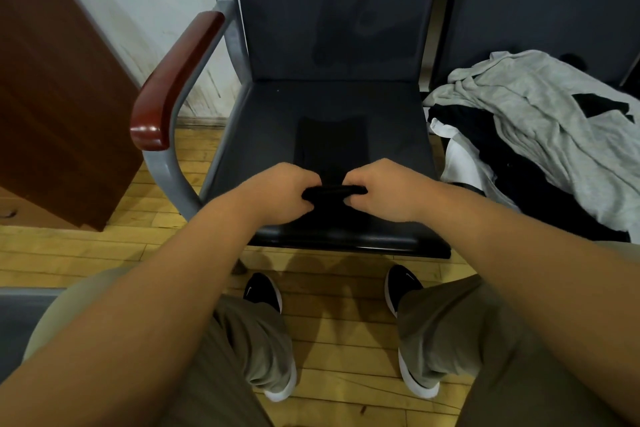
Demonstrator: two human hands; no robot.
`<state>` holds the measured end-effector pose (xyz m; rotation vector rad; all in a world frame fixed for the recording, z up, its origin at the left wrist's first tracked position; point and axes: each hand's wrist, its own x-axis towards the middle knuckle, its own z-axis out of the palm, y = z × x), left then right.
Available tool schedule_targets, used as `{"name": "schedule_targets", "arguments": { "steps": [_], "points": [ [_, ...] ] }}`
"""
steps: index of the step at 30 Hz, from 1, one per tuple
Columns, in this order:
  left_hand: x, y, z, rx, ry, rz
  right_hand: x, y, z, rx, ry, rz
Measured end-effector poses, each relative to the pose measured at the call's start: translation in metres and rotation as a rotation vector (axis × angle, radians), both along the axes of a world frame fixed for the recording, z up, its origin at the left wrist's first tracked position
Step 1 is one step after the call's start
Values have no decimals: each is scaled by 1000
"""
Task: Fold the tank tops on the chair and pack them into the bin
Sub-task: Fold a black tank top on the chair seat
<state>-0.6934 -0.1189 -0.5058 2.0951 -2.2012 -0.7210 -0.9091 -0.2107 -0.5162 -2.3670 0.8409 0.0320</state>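
A black tank top (330,146) lies flat on the dark chair seat (263,135), running from the middle of the seat to its front edge. The left hand (284,192) and right hand (384,189) sit close together at the front edge. Both have their fingers curled and pinch the garment's bunched near end between them. On the neighbouring seat, past the right edge, a pile of clothes (540,121) in grey, black and white lies crumpled. A red-brown armrest (173,80) borders the left edge.

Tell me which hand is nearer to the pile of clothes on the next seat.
Right. The right hand grips the black tank top on the side toward the pile of clothes; the left hand grips it on the far side.
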Motion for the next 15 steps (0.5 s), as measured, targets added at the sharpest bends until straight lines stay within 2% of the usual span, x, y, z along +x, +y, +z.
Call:
{"name": "schedule_targets", "arguments": {
  "steps": [4,6,8,12,15],
  "points": [
    [2,4,28,203,136,11,-8,-3,22,222,89,55],
    [7,2,37,233,219,61,-10,-8,30,302,82,47],
    [11,-4,40,152,260,142,-9,-17,34,298,34,-16],
    [16,-33,25,-187,237,318,3,-40,29,114,-94,-232],
    [17,-61,13,-238,172,357,18,-58,15,-18,-137,-347]
  ]
}}
